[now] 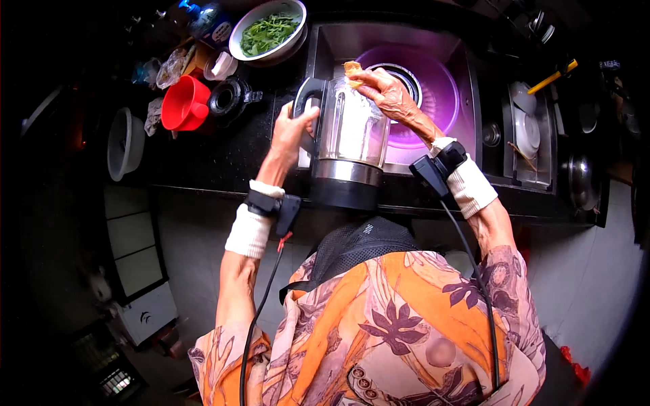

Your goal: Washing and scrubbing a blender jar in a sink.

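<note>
A clear blender jug (354, 127) with a steel band and a black base is tipped over the near edge of the sink, its mouth pointing away from me. My left hand (292, 133) grips its black handle (305, 96). At the jug's rim, my right hand (388, 96) pinches a yellowish-brown scrubbing pad (353, 71). Behind that hand, a purple plastic basin (441, 104) sits in the steel sink (468, 66). A round, dark-rimmed item in the basin is partly hidden by the right hand.
On the counter at left are a red plastic scoop (185, 104), a black lid (227, 99), a white basin (126, 144) and a pump bottle (207, 23). Leafy greens (269, 33) fill a white bowl (236, 43). Right of the sink, dishes (526, 132) and a yellow-handled tool (553, 77) occupy a smaller basin.
</note>
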A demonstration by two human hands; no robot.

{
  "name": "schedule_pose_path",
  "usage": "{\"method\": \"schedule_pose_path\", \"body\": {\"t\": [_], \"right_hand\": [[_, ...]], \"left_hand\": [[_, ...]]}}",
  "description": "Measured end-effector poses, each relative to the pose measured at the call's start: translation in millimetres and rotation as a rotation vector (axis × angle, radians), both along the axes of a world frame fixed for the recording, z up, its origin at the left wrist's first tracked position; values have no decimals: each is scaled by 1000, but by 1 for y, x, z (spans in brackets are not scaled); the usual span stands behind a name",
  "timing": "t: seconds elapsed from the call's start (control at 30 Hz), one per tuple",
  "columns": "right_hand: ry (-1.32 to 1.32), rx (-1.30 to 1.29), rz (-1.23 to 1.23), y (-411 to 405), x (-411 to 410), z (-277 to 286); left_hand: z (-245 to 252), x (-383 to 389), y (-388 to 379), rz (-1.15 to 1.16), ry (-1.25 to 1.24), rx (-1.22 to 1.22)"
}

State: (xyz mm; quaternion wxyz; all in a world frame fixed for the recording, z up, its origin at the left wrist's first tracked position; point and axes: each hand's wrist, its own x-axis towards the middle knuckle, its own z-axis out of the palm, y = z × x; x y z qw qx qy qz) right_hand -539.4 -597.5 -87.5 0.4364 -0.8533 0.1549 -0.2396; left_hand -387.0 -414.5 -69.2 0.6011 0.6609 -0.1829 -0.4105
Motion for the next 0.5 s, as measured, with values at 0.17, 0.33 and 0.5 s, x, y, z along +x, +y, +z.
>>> {"method": "schedule_pose_path", "body": {"t": [0.17, 0.33, 0.5], "right_hand": [[42, -69, 21, 15, -4, 12], [-150, -426, -22, 62, -37, 5], [-186, -322, 202, 108, -63, 6]], "left_hand": [[-25, 4, 5, 155, -75, 42], [-28, 10, 1, 122, -32, 92], [-45, 26, 13, 128, 94, 95]]}}
